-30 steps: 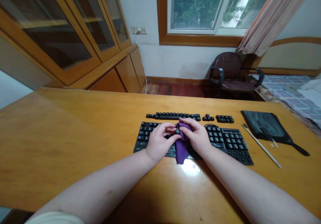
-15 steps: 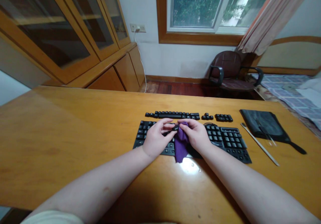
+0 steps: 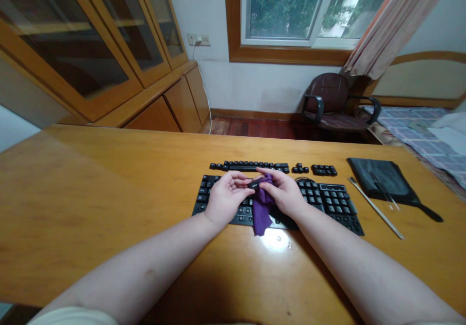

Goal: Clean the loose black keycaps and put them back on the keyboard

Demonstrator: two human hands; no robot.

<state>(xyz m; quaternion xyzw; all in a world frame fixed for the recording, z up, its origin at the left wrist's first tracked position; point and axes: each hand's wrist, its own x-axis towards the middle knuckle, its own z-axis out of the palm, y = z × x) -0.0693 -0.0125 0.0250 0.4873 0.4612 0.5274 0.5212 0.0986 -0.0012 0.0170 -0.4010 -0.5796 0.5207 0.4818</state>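
Observation:
A black keyboard (image 3: 327,203) lies on the wooden desk (image 3: 91,194). Both my hands hover over its middle. My left hand (image 3: 224,201) pinches a small black keycap (image 3: 255,184) between thumb and fingers. My right hand (image 3: 286,194) is closed on a purple cloth (image 3: 260,211), which hangs down over the keyboard's front edge and is pressed against the keycap. Rows of loose black keycaps (image 3: 251,166) are laid out on the desk just behind the keyboard.
A black pouch (image 3: 382,179) with a black-handled tool (image 3: 427,212) and a thin pale stick (image 3: 376,208) lie at the right of the desk. Beyond the desk stand a brown armchair (image 3: 335,104), a wooden cabinet with glass doors (image 3: 91,48) and a window.
The hands have shifted slightly up and away with the cloth and keycap; the keycap has turned between the fingers. Otherwise the scene is the same.

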